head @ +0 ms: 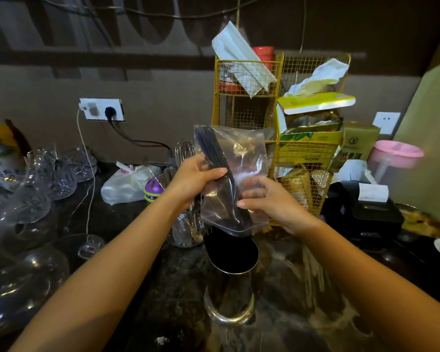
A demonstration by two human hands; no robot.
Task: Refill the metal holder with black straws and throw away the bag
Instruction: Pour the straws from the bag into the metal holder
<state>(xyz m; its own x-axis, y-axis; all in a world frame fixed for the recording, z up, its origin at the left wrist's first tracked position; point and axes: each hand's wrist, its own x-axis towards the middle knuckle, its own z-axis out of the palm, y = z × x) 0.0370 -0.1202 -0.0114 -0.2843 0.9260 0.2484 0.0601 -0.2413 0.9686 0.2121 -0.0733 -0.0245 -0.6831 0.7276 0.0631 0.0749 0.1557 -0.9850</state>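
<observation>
Head camera view, looking down over a dark worktop (163, 288). Two bare hands hold a clear plastic bag (249, 158) of black straws (215, 148) tilted just above the open mouth of an upright metal holder (230, 283). The left hand (197, 177) curls its fingers round the straw bundle through the plastic. The right hand (269, 199) pinches the bag's lower side. A yellow wire rack (247, 107) stands behind.

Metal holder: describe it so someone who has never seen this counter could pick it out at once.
Find the yellow wire rack on the dark countertop. Before it, the left hand and right hand hold a clear bag of black straws, and the metal holder stands just below. It alone is a shiny opaque cylinder; the jar beside it is clear glass.
</observation>
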